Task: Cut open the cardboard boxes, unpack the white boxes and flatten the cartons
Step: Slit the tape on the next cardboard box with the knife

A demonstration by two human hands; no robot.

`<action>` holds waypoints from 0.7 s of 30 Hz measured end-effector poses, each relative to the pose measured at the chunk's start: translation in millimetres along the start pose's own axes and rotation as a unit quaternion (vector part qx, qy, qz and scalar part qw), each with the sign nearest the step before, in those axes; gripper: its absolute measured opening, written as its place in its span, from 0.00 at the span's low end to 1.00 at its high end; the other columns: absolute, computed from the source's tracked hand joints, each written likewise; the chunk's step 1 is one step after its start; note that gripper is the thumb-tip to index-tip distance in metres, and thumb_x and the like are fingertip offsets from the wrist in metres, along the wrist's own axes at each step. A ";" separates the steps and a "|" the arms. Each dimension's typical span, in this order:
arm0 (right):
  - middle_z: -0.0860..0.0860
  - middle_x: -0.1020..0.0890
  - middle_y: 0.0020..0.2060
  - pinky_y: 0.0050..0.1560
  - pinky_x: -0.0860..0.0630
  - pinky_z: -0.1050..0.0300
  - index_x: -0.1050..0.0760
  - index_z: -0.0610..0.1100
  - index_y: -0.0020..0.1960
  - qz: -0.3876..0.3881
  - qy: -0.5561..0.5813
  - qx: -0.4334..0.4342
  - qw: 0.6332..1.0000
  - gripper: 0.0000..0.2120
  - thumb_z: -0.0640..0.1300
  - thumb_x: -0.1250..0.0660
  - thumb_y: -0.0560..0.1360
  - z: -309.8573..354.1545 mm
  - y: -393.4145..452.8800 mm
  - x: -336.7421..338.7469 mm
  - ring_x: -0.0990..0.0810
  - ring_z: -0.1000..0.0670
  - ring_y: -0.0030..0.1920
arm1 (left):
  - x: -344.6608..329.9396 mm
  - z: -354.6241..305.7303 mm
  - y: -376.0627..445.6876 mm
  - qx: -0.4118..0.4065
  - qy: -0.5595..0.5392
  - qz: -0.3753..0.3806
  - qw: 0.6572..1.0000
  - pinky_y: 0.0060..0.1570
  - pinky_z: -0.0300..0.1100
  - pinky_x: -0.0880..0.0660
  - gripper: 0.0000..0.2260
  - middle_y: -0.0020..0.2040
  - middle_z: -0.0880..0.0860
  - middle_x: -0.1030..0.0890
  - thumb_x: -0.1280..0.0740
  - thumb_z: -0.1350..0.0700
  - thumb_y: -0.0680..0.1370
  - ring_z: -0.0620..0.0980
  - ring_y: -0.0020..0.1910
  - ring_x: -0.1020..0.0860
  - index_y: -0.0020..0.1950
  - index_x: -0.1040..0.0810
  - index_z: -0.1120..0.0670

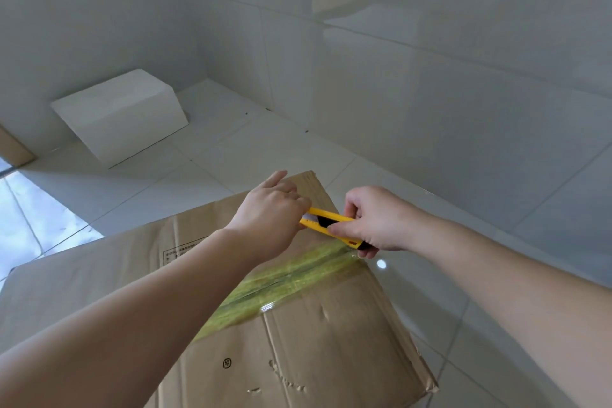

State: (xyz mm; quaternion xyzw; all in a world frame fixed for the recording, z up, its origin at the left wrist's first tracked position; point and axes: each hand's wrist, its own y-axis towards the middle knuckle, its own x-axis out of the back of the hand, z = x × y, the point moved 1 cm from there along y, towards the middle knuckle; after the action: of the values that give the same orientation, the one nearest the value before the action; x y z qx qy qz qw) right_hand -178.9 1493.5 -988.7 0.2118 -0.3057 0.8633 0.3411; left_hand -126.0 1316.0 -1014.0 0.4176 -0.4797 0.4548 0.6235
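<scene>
a: we have both hands on the knife, above the far end of the carton. our right hand grips the yellow handle, thumb laid along its side, fingers curled under the butt end.

b: and our left hand is at the other end of it. the fingers curl down over the tip, the index finger sticks out straight. we can't see the tip under that hand, so whether the fingers pinch it or just cover it we cannot tell for sure; it looks like a hold.

a: the knife lies tilted, left end higher and farther, right end lower and nearer. a black slider shows on the yellow body between our hands.

b: the carton sits on the floor right below us, brown, flaps closed. a strip of yellowish tape runs along the seam from under our left arm to the right edge, just beneath the right hand.

a: the top is dented and scuffed near the right corner, with a printed label partly under our left forearm.

b: one white box stands well apart, at the back left, against the wall.

a: tiles everywhere, glossy, pale.
</scene>
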 end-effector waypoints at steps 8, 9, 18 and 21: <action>0.43 0.18 0.37 0.39 0.20 0.46 0.22 0.39 0.51 0.056 0.063 0.033 0.996 0.09 0.44 0.33 0.76 -8.7 2.2 1.0 0.19 0.48 0.32 | 4.0 -13.0 7.9 -0.038 -0.004 -0.011 0.999 0.68 0.38 0.65 0.07 0.50 0.42 0.20 0.38 0.49 0.78 0.46 0.62 0.29 0.53 0.23 0.47; 0.44 0.19 0.35 0.34 0.22 0.49 0.22 0.39 0.49 0.033 0.064 0.030 0.997 0.11 0.47 0.32 0.75 -10.4 4.1 -2.4 0.20 0.48 0.30 | 3.1 -14.0 8.6 -0.038 -0.009 -0.011 0.999 0.68 0.38 0.65 0.07 0.51 0.42 0.20 0.38 0.50 0.78 0.46 0.62 0.29 0.53 0.23 0.47; 0.46 0.17 0.38 0.33 0.25 0.56 0.25 0.41 0.48 -0.114 0.012 -0.054 0.992 0.08 0.46 0.39 0.78 -69.4 13.7 31.1 0.21 0.50 0.28 | -1.8 -39.6 16.5 -0.012 -0.109 -0.014 0.994 0.60 0.36 0.39 0.17 0.63 0.46 0.25 0.41 0.59 0.77 0.49 0.63 0.31 0.66 0.27 0.50; 0.47 0.17 0.42 0.36 0.25 0.56 0.24 0.40 0.52 -0.094 0.083 -0.071 0.990 0.09 0.41 0.42 0.79 -84.8 14.9 31.4 0.19 0.50 0.32 | -14.3 -47.4 11.1 0.021 -0.142 0.045 0.989 0.58 0.38 0.36 0.14 0.61 0.46 0.27 0.44 0.55 0.79 0.49 0.62 0.31 0.62 0.27 0.50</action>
State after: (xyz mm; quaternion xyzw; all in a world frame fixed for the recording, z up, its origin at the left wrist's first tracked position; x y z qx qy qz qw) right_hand -224.1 1556.3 -1037.7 0.1427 -0.3153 0.8181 0.4593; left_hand -128.2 1361.6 -1036.2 0.4692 -0.5718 0.4281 0.5192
